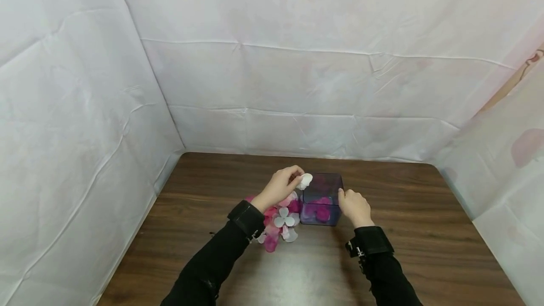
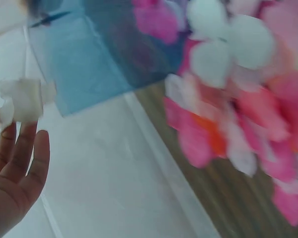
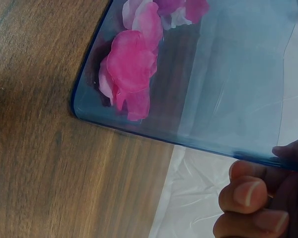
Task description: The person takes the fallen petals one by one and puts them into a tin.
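Note:
Pinched in my left hand (image 1: 285, 184) is a white petal piece (image 1: 304, 181), held at the left rim of a translucent blue-purple box (image 1: 321, 188). The left wrist view shows the white piece (image 2: 22, 100) at my fingertips, beside the box wall (image 2: 84, 64). My right hand (image 1: 355, 207) grips the box's right rim between thumb and fingers, as the right wrist view shows at the box edge (image 3: 188, 147). Pink and magenta petals (image 3: 131, 62) lie at the bottom of the box. Left of the box, a pile of pink, red and white artificial petals (image 1: 284, 221) sits partly under my left wrist.
Everything stands on a dark wood-grain table (image 1: 403, 202) with rounded back corners. White creased cloth (image 1: 272, 79) hangs behind it and on both sides. Black bands (image 1: 246, 219) circle both wrists over black sleeves.

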### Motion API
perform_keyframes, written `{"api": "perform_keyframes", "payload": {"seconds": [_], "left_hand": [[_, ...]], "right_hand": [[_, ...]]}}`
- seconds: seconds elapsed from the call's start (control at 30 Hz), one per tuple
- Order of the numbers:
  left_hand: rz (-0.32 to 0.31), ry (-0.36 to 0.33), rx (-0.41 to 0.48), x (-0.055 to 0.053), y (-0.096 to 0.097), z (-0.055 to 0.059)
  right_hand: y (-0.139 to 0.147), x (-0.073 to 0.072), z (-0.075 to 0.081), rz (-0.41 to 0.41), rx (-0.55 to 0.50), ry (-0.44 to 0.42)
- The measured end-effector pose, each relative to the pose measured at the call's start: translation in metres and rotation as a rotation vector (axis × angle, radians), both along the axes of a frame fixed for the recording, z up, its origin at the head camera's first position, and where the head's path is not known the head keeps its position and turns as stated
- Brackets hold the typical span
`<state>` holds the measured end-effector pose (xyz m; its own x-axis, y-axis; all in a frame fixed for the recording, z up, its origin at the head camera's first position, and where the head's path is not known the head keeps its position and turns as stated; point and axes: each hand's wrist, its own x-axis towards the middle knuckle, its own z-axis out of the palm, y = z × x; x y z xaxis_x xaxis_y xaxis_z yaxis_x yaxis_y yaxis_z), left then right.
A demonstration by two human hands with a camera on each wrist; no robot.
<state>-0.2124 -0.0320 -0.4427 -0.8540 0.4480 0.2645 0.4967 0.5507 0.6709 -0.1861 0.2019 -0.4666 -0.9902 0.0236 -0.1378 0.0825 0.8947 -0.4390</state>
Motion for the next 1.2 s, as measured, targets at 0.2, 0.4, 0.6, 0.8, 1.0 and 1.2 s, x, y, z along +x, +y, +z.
{"api": "perform_keyframes", "payload": {"seconds": [0.2, 0.4, 0.6, 0.8, 1.0, 1.2], "left_hand": [[-0.03, 0.073, -0.055, -0.004, 0.026, 0.011], [-0.081, 0.095, -0.147, -0.009, 0.047, 0.006], [-0.146, 0.111, -0.313, -0.007, 0.056, -0.006], [-0.243, 0.07, -0.462, -0.005, 0.059, -0.015], [-0.249, 0.058, -0.409, -0.005, 0.054, -0.011], [-0.244, 0.109, -0.304, 0.005, 0.028, -0.006]], "right_hand": [[-0.006, -0.001, -0.003, -0.006, 0.005, 0.02], [-0.011, -0.002, -0.001, -0.008, 0.01, 0.015], [-0.016, -0.002, -0.002, -0.019, 0.006, 0.006], [-0.016, -0.003, -0.004, -0.027, 0.001, 0.007], [-0.013, -0.003, -0.004, -0.026, 0.013, 0.011], [-0.013, -0.002, -0.006, -0.032, 0.011, 0.036]]}}
